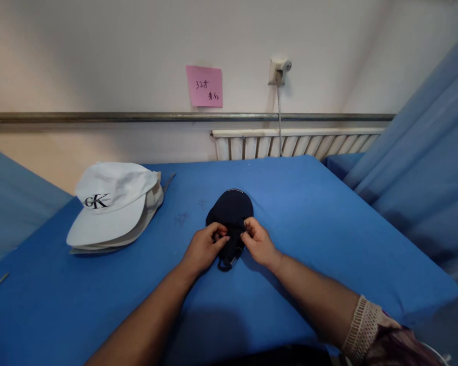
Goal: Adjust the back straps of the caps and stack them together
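A dark navy cap (231,209) lies on the blue-covered table (309,213), its brim pointing away from me and its back strap toward me. My left hand (204,247) pinches the cap's rear edge from the left, fingers closed on the fabric. My right hand (257,241) grips the same rear part from the right, fingers curled on it. The strap's buckle (232,262) hangs just below my hands.
A stack of caps with a white logo cap (112,206) on top sits at the table's left. Behind are a wall with a pink note (204,86), a rail, a socket with a cable (279,109) and a radiator (290,144). A blue curtain (423,152) hangs right.
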Motion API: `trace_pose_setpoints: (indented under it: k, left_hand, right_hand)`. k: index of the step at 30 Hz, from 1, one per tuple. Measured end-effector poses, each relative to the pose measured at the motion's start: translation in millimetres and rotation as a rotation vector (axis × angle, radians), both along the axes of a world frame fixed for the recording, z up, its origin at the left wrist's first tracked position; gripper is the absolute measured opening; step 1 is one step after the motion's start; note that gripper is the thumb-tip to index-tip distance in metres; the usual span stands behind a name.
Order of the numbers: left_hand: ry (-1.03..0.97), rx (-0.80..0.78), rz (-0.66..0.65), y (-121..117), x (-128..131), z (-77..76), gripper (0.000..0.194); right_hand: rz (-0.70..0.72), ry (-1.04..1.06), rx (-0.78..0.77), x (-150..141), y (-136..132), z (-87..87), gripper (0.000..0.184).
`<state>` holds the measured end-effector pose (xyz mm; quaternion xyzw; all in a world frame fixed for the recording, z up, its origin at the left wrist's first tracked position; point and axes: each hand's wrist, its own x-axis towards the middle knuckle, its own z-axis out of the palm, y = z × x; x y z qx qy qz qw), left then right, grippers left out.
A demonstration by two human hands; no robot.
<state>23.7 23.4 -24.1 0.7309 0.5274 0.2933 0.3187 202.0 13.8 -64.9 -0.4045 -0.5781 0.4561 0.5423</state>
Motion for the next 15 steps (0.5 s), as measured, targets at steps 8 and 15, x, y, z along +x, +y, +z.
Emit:
trace_pose_setpoints:
  k: [8, 15]
  left_hand:
    - [-0.048, 0.343, 0.153, -10.1, -9.2, 22.3, 0.006]
    - [-0.068, 0.362, 0.153, -8.3, -15.6, 25.7, 0.009]
  right_hand:
    - [-0.227, -0.301, 0.178, 10.7, -3.9, 12.0, 0.008]
    - [-0.282, -0.469, 0.359, 21.4, -9.7, 21.4, 0.012]
